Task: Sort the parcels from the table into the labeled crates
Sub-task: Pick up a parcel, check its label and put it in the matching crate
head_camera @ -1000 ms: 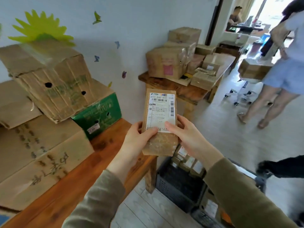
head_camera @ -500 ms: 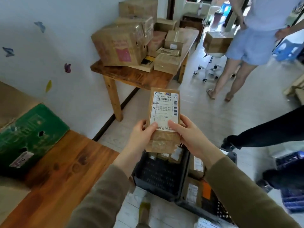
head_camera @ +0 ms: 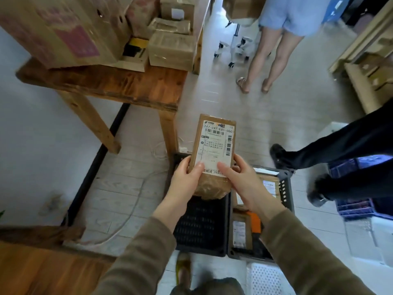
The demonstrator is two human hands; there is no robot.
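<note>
We hold one parcel [head_camera: 214,145] up in the air in front of us, label side towards us, its long side running away from us. It is a brown, tape-wrapped packet, and the white shipping label reads 247-247-E01-050 along the top. Our left hand [head_camera: 186,177] has a closed grip on the lower left edge: the thumb lies on the front at the bottom of the label and the fingers curl round the side to the back. Our right hand [head_camera: 244,180] grips the lower right edge the same way, thumb on the front, fingers behind. The two thumbs are near each other but apart.

Under the parcel, on the floor [head_camera: 127,188], stands a black crate [head_camera: 202,226] whose slotted bottom we can see. Just beside it on the right is a second crate [head_camera: 285,188], dark grey, with labelled packets [head_camera: 239,233] and something orange [head_camera: 256,222] inside. A white perforated crate [head_camera: 265,277] lies nearer to us, and a blue crate [head_camera: 353,207] stands well off to the right.

Up on the left a wooden tabletop [head_camera: 106,84] carries cardboard boxes [head_camera: 170,50]; the corner of another tabletop [head_camera: 42,271] shows at lower left. Ahead stands a person in light shorts [head_camera: 282,15] and sandals, and dark-trousered legs [head_camera: 350,141] reach in from the right, near the blue crate
</note>
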